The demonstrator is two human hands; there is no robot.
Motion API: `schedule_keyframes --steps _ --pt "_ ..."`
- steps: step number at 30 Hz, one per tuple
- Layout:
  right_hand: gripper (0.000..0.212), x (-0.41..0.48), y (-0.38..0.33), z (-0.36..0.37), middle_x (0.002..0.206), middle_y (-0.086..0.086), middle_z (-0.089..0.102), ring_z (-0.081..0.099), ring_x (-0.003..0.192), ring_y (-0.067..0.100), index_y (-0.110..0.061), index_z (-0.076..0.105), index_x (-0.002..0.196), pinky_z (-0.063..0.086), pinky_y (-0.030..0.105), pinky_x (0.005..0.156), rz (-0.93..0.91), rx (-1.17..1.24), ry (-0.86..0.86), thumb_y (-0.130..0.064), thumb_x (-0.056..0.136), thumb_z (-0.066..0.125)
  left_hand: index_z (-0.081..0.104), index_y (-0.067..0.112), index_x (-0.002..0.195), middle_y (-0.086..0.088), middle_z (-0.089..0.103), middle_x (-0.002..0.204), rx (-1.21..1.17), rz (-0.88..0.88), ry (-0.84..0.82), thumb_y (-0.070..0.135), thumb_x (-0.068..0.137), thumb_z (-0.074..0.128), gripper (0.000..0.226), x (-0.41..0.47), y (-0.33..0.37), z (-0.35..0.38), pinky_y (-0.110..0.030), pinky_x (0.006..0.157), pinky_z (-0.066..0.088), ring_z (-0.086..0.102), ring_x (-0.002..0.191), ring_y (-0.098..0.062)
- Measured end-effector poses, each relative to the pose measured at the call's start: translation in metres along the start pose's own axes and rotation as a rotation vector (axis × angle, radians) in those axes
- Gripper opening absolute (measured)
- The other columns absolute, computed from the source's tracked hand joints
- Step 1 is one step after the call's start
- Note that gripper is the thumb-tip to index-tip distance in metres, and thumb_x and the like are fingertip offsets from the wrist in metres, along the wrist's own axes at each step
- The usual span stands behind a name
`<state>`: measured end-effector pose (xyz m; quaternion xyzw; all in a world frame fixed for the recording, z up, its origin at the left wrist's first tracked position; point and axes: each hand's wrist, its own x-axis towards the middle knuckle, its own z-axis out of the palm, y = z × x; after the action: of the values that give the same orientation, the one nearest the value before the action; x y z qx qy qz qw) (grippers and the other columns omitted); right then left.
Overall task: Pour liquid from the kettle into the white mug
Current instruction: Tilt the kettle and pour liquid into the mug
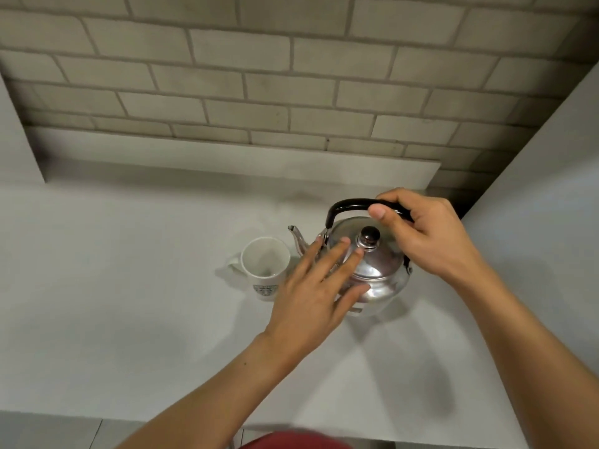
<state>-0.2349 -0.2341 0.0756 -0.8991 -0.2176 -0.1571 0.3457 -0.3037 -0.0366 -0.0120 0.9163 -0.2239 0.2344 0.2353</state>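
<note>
The right hand (424, 234) grips the black handle (343, 207) of the steel kettle (379, 273); the left hand (316, 286) rests open-fingered on its lid. The white mug (264, 267) stands just beside the spout on the surface (129, 270).

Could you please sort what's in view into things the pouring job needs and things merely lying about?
Needed: kettle, mug, right hand on the kettle's handle, left hand on its lid.
Lying about: nothing loose; only the counter and brick wall.
</note>
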Motion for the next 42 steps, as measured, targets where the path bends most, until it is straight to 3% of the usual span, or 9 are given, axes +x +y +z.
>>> schedule_keyframes --steps 6,10,15,21,25,28,35,38,42 --pt "0.032 0.003 -0.009 0.001 0.086 -0.012 0.075 0.068 0.082 0.005 -0.022 0.076 0.108 0.045 0.011 0.067 -0.018 -0.032 -0.071 -0.047 0.1 0.057 0.068 0.013 0.136 -0.014 0.068 0.138 -0.062 -0.022 0.057 0.038 0.098 0.066 0.045 -0.005 -0.001 0.002 -0.052 0.1 0.056 0.064 0.127 -0.038" --pt "0.028 0.013 -0.019 0.0 0.089 -0.019 0.074 0.067 0.083 -0.003 -0.023 0.077 0.115 0.043 0.006 0.069 -0.072 -0.072 -0.114 -0.041 0.101 0.06 0.068 0.014 0.136 -0.013 0.068 0.137 -0.105 -0.073 0.086 0.039 0.1 0.059 0.045 -0.006 0.002 0.0 -0.054 0.095 0.057 0.065 0.124 -0.04" --pt "0.026 0.031 -0.033 -0.001 0.103 -0.014 0.079 0.07 0.09 0.01 -0.027 0.077 0.116 0.05 0.019 0.078 -0.13 -0.103 -0.189 -0.04 0.101 0.06 0.067 0.009 0.136 -0.017 0.066 0.137 -0.155 -0.134 0.153 0.032 0.102 0.056 0.043 -0.005 0.009 0.001 -0.05 0.102 0.055 0.065 0.12 -0.042" --pt "0.03 0.05 -0.047 -0.002 0.1 -0.011 0.081 0.071 0.084 0.008 -0.029 0.077 0.12 0.054 0.023 0.075 -0.206 -0.189 -0.27 -0.046 0.1 0.061 0.058 0.007 0.145 -0.021 0.056 0.146 -0.279 -0.179 0.145 0.026 0.106 0.05 0.044 -0.006 0.01 0.008 -0.051 0.103 0.051 0.058 0.126 -0.042" --pt "0.032 0.061 -0.056 -0.003 0.096 -0.006 0.082 0.073 0.078 0.013 -0.029 0.078 0.119 0.057 0.037 0.073 -0.263 -0.228 -0.325 -0.046 0.099 0.06 0.049 0.007 0.151 -0.019 0.05 0.149 -0.342 -0.2 0.147 0.025 0.109 0.046 0.046 -0.005 0.01 0.011 -0.048 0.103 0.05 0.055 0.128 -0.038" --pt "0.034 0.067 -0.063 -0.002 0.101 -0.005 0.082 0.075 0.086 0.019 -0.028 0.078 0.119 0.057 0.042 0.077 -0.286 -0.254 -0.365 -0.046 0.099 0.058 0.046 0.008 0.153 -0.017 0.048 0.15 -0.386 -0.216 0.139 0.025 0.109 0.048 0.048 -0.004 0.009 0.012 -0.046 0.104 0.049 0.052 0.131 -0.035" --pt "0.034 0.077 -0.073 -0.003 0.089 -0.001 0.081 0.07 0.074 0.023 -0.028 0.078 0.117 0.055 0.043 0.069 -0.311 -0.315 -0.43 -0.047 0.101 0.055 0.047 0.008 0.152 -0.017 0.049 0.149 -0.448 -0.246 0.169 0.024 0.108 0.047 0.048 0.001 0.01 0.009 -0.045 0.107 0.048 0.051 0.133 -0.033" --pt "0.033 0.081 -0.078 -0.004 0.082 -0.003 0.079 0.068 0.071 0.02 -0.028 0.079 0.115 0.054 0.042 0.068 -0.312 -0.325 -0.445 -0.046 0.099 0.056 0.047 0.012 0.153 -0.015 0.047 0.15 -0.5 -0.278 0.17 0.025 0.108 0.048 0.047 0.003 0.012 0.01 -0.039 0.112 0.044 0.049 0.137 -0.029" --pt "0.034 0.086 -0.084 -0.005 0.076 -0.006 0.077 0.066 0.066 0.017 -0.028 0.079 0.113 0.054 0.041 0.066 -0.32 -0.336 -0.468 -0.047 0.098 0.056 0.047 0.018 0.154 -0.01 0.044 0.153 -0.565 -0.338 0.175 0.024 0.107 0.051 0.047 0.005 0.014 0.011 -0.018 0.117 0.032 0.043 0.143 -0.021"
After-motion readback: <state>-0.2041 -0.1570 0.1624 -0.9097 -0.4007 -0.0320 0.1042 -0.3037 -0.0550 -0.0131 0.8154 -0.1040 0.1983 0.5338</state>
